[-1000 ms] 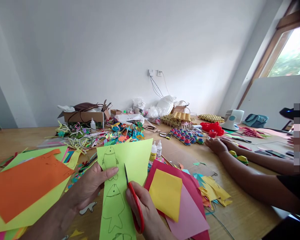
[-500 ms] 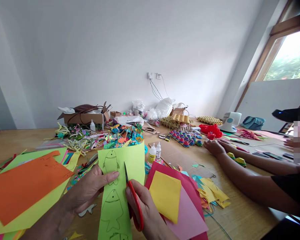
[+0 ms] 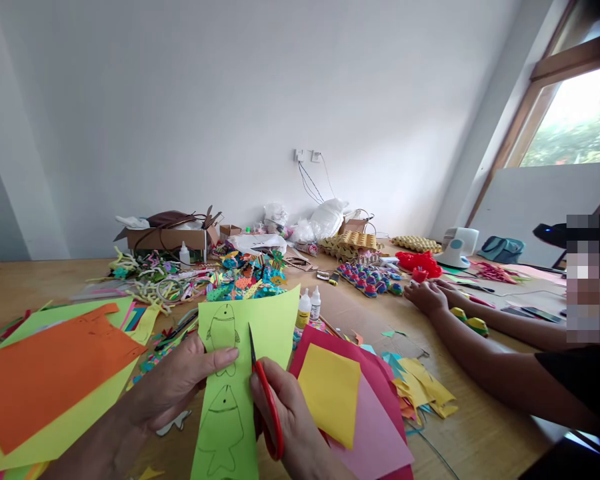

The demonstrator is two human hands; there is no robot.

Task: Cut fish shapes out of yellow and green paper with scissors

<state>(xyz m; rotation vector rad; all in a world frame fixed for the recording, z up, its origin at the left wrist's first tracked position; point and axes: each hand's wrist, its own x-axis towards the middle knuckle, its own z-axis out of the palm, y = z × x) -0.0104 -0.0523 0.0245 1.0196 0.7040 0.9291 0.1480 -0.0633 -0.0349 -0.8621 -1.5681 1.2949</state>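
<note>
Green paper (image 3: 240, 373) with fish outlines, long axis running away from me toward the wall, held above table (image 3: 480, 433). Left hand (image 3: 175, 387) pinches its left edge; right hand (image 3: 287, 420) grips red scissors (image 3: 263, 393), blades pointing away, cutting in.
</note>
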